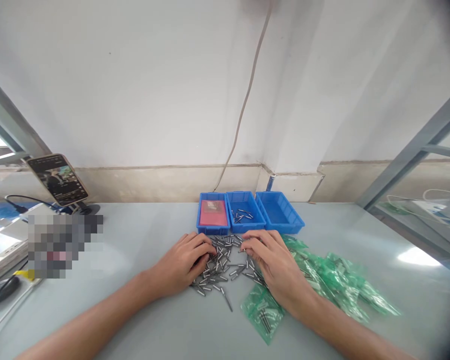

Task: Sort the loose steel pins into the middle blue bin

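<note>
A loose pile of short metal pins (219, 265) lies on the table between my two hands. My left hand (185, 262) rests at the pile's left side, fingers curled and thumb drawn in. Whatever its fingertips hold, if anything, is hidden. From the right, my right hand (272, 262) reaches over the pile, thumb and fingers pinched on what looks like one small metal pin (242, 250). Under that wrist sits a green zip bag (263, 312) with several pins inside. More green bags (337, 280) are heaped to the right of my right hand.
Three blue bins stand behind the pile: a left bin (213, 231) holding a red card, a middle bin (249, 225) with several pins, and a right bin (281, 210). A phone (58, 179) on a stand is at the left, near cables. A wall rises behind the grey table (142, 225).
</note>
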